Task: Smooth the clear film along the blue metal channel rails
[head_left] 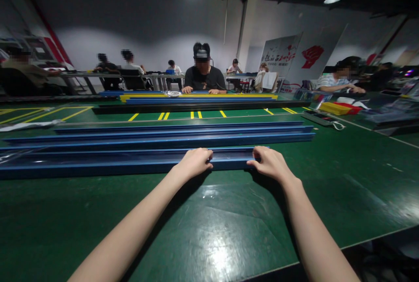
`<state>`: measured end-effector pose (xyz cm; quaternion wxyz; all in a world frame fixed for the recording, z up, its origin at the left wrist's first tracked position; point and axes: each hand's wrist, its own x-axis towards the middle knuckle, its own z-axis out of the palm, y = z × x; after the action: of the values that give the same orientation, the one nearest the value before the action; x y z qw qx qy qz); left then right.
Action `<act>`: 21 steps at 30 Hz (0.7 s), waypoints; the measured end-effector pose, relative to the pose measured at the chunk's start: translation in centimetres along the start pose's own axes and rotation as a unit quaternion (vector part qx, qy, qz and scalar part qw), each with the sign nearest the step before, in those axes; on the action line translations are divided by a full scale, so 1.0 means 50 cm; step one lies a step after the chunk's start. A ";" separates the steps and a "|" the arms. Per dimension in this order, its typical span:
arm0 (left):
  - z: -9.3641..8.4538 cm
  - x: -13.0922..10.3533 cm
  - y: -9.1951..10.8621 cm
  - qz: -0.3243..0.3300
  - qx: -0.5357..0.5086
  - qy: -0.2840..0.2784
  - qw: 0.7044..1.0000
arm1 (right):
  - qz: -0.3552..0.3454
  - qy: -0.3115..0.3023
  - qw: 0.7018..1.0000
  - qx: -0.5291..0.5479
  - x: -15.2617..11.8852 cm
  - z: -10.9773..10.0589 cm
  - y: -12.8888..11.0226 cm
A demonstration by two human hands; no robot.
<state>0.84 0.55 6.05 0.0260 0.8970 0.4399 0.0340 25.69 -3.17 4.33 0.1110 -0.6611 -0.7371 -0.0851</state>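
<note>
A long blue channel rail (131, 164) lies across the green table in front of me, its left end running out of view. Near its right part, my left hand (198, 160) is closed over the near wall, fingers curled into the channel. At the right end, my right hand (268, 160) grips the rail with the thumb on the near side and the fingers tucked over it. Just beyond lie more blue channel rails (163, 138), parallel to the held one. Clear plastic film (22, 155) covers the left part of the rails.
The green table (98, 221) has a clear sheet on it. Farther off are a black rail (196, 107), yellow rails (229, 96) and a coiled clear item (172, 94). A co-worker (204, 74) sits opposite. A phone-like device (322, 118) and a yellow packet (334, 108) lie right.
</note>
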 end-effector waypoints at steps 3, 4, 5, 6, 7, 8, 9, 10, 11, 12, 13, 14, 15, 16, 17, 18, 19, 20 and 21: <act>-0.001 0.001 -0.001 -0.004 0.005 -0.003 1.000 | -0.008 0.006 1.000 -0.004 -0.002 0.000 -0.002; -0.002 0.002 0.000 -0.006 0.007 -0.004 1.000 | -0.013 0.010 1.000 -0.005 -0.002 0.001 -0.002; -0.002 0.002 0.000 -0.007 0.009 -0.004 1.000 | -0.018 0.013 1.000 -0.005 -0.002 0.001 -0.002; -0.002 0.002 0.001 -0.008 0.011 -0.003 1.000 | -0.023 0.017 1.000 -0.005 -0.003 0.002 -0.001; -0.002 0.001 0.002 -0.008 0.013 -0.004 1.000 | -0.029 0.021 0.999 -0.004 -0.002 0.003 0.000; -0.003 0.001 0.003 -0.008 0.015 -0.004 1.000 | -0.035 0.025 0.999 -0.002 -0.002 0.005 0.000; -0.003 0.001 0.003 -0.009 0.017 -0.004 1.000 | -0.041 0.030 0.999 0.002 -0.001 0.007 0.000; -0.003 0.001 0.004 -0.010 0.018 -0.004 1.000 | -0.048 0.034 0.998 0.006 0.000 0.010 -0.002; -0.003 0.001 0.004 -0.011 0.020 -0.005 1.000 | -0.056 0.038 0.998 0.012 0.001 0.013 -0.005; -0.002 0.001 0.004 -0.012 0.022 -0.006 1.000 | -0.065 0.043 0.997 0.018 0.003 0.016 -0.010; -0.002 0.001 0.004 -0.013 0.023 -0.006 1.000 | -0.074 0.048 0.996 0.023 0.004 0.019 -0.016; -0.002 0.002 0.004 -0.013 0.024 -0.006 1.000 | -0.083 0.054 0.995 0.028 0.006 0.023 -0.024; -0.001 0.003 0.004 -0.013 0.024 -0.006 1.000 | -0.094 0.059 0.993 0.031 0.007 0.026 -0.033; -0.001 0.003 0.004 -0.013 0.024 -0.004 1.000 | -0.105 0.065 0.992 0.033 0.008 0.029 -0.043; -0.001 0.004 0.003 -0.012 0.024 -0.003 1.000 | -0.117 0.070 0.990 0.032 0.009 0.032 -0.052; 0.000 0.004 0.003 -0.013 0.024 -0.002 1.000 | -0.130 0.073 0.988 0.028 0.009 0.035 -0.061; 0.000 0.004 0.003 -0.013 0.024 0.000 1.000 | -0.142 0.074 0.987 0.025 0.010 0.038 -0.068; 0.000 0.004 0.002 -0.013 0.024 0.001 1.000 | -0.152 0.074 0.985 0.022 0.010 0.040 -0.073; 0.000 0.004 0.002 -0.013 0.024 0.003 1.000 | -0.160 0.072 0.984 0.022 0.011 0.043 -0.077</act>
<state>1.04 0.62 6.06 0.0040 0.8916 0.4522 0.0256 21.70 -2.49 2.51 0.1635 -0.5242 -0.8251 -0.1329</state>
